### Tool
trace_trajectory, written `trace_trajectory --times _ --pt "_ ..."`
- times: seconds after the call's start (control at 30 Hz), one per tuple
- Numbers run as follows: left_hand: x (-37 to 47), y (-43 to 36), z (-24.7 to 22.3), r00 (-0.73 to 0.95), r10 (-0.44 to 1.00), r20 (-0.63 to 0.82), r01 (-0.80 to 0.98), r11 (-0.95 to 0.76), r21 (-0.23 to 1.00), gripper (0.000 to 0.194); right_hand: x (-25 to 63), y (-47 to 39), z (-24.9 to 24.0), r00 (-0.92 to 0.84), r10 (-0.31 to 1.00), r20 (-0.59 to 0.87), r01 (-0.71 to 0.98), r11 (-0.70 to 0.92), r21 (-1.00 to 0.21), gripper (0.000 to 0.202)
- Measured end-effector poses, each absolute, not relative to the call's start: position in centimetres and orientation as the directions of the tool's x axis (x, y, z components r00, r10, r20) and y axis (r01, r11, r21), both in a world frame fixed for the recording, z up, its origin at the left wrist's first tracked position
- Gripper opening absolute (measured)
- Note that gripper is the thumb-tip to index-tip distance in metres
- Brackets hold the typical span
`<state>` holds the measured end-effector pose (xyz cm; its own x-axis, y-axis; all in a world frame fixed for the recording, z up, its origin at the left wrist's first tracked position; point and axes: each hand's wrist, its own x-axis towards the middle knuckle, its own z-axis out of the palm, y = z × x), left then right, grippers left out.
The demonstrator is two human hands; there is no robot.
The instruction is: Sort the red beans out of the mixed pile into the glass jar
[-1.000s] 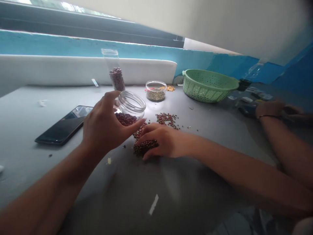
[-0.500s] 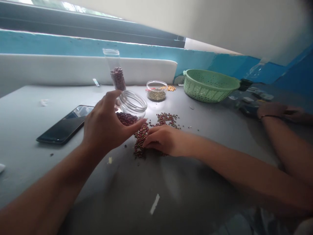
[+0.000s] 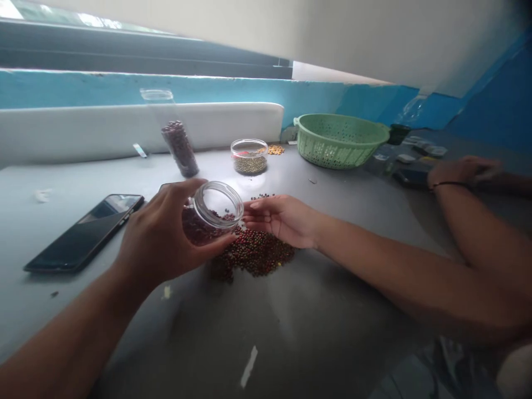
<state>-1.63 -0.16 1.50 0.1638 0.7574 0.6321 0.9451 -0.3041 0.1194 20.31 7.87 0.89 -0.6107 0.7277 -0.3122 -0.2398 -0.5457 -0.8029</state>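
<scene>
My left hand [image 3: 160,235] is wrapped round a clear jar [image 3: 220,202], which is tilted with its open mouth toward the right. Dark red beans [image 3: 199,228] lie inside the jar. Right beside the mouth is my right hand [image 3: 286,219], palm partly turned up and fingers stretched toward the rim; the jar's edge hides some fingertips. No beans can be made out in that palm. Beneath both hands, a pile of small red and green beans [image 3: 257,252] spreads over the grey table [image 3: 316,321].
A tall jar of dark beans [image 3: 180,147] stands behind, left of a low round container [image 3: 249,158] with greenish seeds. Yellow kernels [image 3: 275,149] lie near a green basket [image 3: 341,141]. A phone [image 3: 85,233] rests at left. Another person's arm [image 3: 461,208] is at right.
My right hand has lifted from the beans on the table and turned its palm up at the jar's mouth. More beans show in the pile. The camera view has shifted.
</scene>
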Motion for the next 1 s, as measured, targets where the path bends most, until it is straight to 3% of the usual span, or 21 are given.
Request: trace_trajectory --times 0.17,0.27,0.4,0.5,0.63,0.73,0.87,0.93,1.0 --pt "-2.0 -0.1 1.5 0.203 0.745 0.635 0.936 -0.338 0.097 0.082 20.1 7.7 0.7 -0.587 0.75 -0.306 -0.297 -0.551 -0.78 0.03" --pt "-1.7 -0.2 1.6 0.257 0.731 0.632 0.932 -0.361 0.04 0.08 20.2 7.7 0.9 -0.571 0.79 -0.223 -0.385 -0.498 -0.777 0.034" --pt "0.2 -0.3 1.9 0.192 0.769 0.609 0.97 -0.243 0.001 0.074 20.2 7.2 2.1 -0.489 0.872 -0.015 -0.481 -0.285 -0.829 0.055" --pt "2.2 -0.6 2.1 0.111 0.801 0.589 0.988 -0.15 0.018 0.073 19.9 6.5 3.0 -0.452 0.887 0.098 -0.39 -0.098 -0.916 0.068" --pt "3.9 -1.0 2.4 0.118 0.799 0.59 0.988 -0.154 0.012 0.075 19.7 5.2 3.1 -0.484 0.832 0.271 -0.272 0.151 -0.95 0.081" --pt "3.8 -1.2 2.4 0.115 0.793 0.599 0.988 -0.156 0.016 0.074 19.8 4.9 2.7 -0.53 0.761 0.374 -0.285 0.256 -0.924 0.085" --pt "2.2 -1.1 2.4 0.047 0.784 0.619 0.986 -0.135 0.097 0.073 20.5 6.7 2.2 -0.496 0.792 0.356 -0.261 0.255 -0.931 0.07" --pt "1.2 -0.9 2.5 -0.079 0.795 0.601 0.976 -0.062 0.21 0.078 21.1 7.8 2.0 -0.507 0.812 0.288 -0.095 0.279 -0.955 0.053" --pt "0.3 -0.7 2.7 -0.205 0.791 0.576 0.952 0.025 0.306 0.085 21.7 8.2 2.1 -0.637 0.748 0.189 0.137 0.351 -0.926 0.039"
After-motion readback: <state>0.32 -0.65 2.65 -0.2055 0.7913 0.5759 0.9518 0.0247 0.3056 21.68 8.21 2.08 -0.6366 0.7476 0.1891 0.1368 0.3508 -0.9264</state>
